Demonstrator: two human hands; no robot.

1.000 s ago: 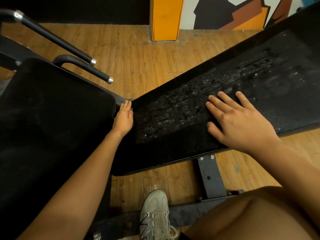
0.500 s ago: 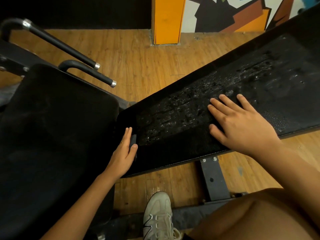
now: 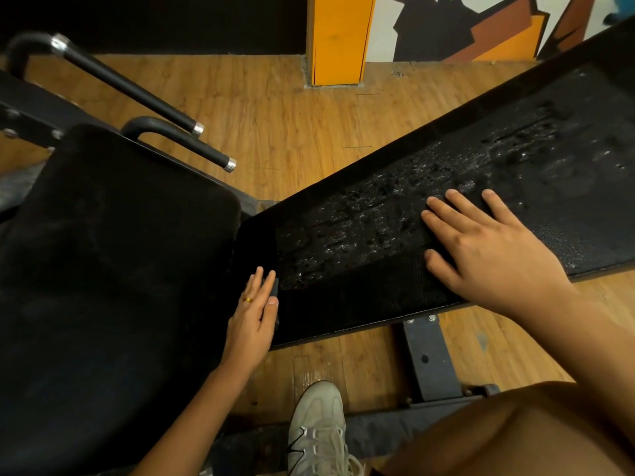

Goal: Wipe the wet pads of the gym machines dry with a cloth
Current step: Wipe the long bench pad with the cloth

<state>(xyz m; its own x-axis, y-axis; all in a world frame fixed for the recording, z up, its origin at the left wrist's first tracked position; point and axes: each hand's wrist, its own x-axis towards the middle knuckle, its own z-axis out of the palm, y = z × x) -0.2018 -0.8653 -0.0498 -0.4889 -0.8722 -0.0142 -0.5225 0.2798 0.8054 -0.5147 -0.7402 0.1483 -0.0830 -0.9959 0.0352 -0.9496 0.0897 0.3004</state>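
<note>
While your right hand (image 3: 491, 255) lies flat with its fingers spread and straight on the long black bench pad (image 3: 343, 304), gripping nothing, your left hand (image 3: 252, 321) sits at the pad's near left end, where thumb and forefinger pinch a small dark grey piece (image 3: 275, 286). Whether that piece is a corner of the cloth cannot be told, and nothing shows whether any cloth lies under your right palm. The pad runs from just beside your left hand up towards the top right. Water beads (image 3: 395, 214) cover its middle and far part, while the strip along its near edge looks matte. A gold ring (image 3: 248, 299) shows on your left hand. To the left is a second black pad (image 3: 103, 269), its corner close to the long pad's end, with two black handles (image 3: 178, 142) beyond it. Below, your pale shoe (image 3: 316, 431) stands on the wooden floor (image 3: 292, 132) near the bench's metal bracket (image 3: 429, 359), and your bare knee (image 3: 515, 434) fills the lower right.
</note>
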